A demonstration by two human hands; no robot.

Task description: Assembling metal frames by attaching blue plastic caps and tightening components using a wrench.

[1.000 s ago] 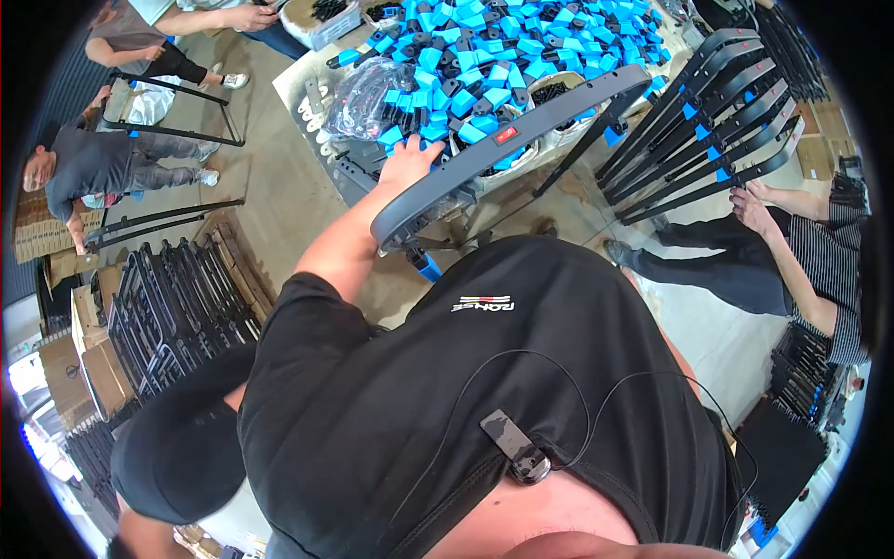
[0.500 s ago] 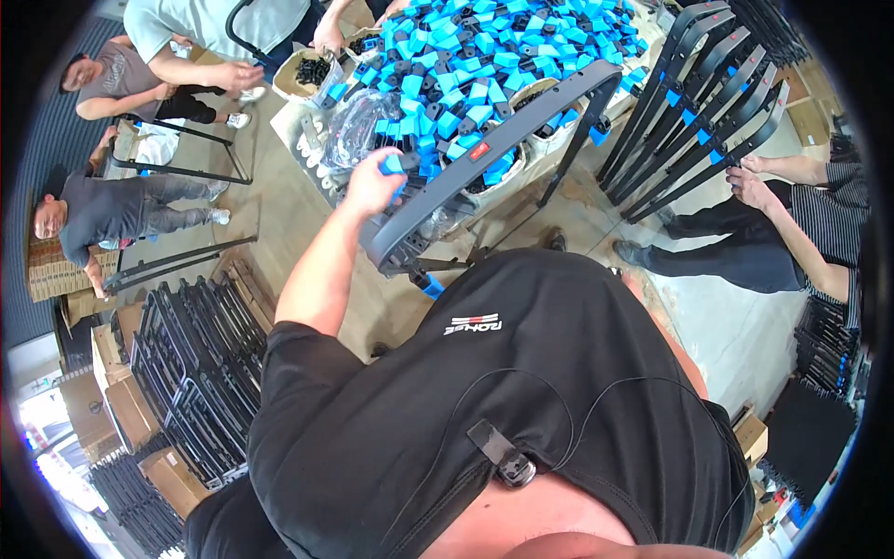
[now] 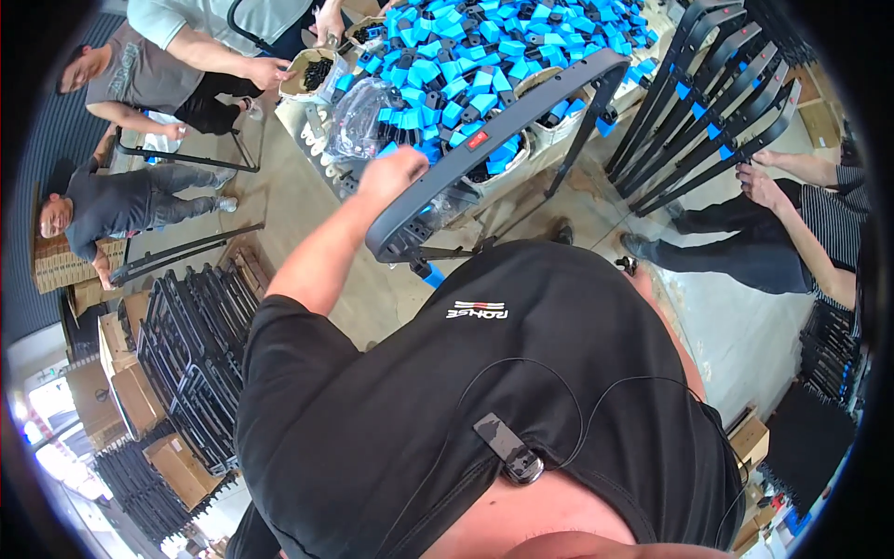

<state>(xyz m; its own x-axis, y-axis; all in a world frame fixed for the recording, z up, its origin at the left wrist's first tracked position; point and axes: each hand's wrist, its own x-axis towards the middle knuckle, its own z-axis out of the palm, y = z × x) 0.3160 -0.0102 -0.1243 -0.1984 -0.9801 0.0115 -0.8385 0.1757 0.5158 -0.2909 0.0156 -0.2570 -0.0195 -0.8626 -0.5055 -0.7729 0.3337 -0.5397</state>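
A black curved frame (image 3: 494,144) with a small red label stands tilted in front of my body, its upper bar running from lower left to upper right. Blue end pieces (image 3: 429,275) show on its legs. My left hand (image 3: 393,177) is at the near side of the heap of blue and black plastic pieces (image 3: 475,56), just above the frame's lower left end. Its fingers are curled closed, and what they hold is hidden. My right forearm (image 3: 672,334) reaches down past my belly; the hand is mostly hidden, beside a small dark shiny object (image 3: 627,265).
Bags of small black parts (image 3: 312,74) and a clear plastic bag (image 3: 363,121) border the heap. Several black frames (image 3: 712,102) lean at the right, where a person in a striped shirt (image 3: 829,228) grips one. Other people stand at the left, near stacked frames (image 3: 200,363) and cardboard boxes (image 3: 177,466).
My left hand has turned and moved slightly right, closer to the frame; the blue and black piece seen in it before no longer shows. At upper left, a person's hand has moved to a bag.
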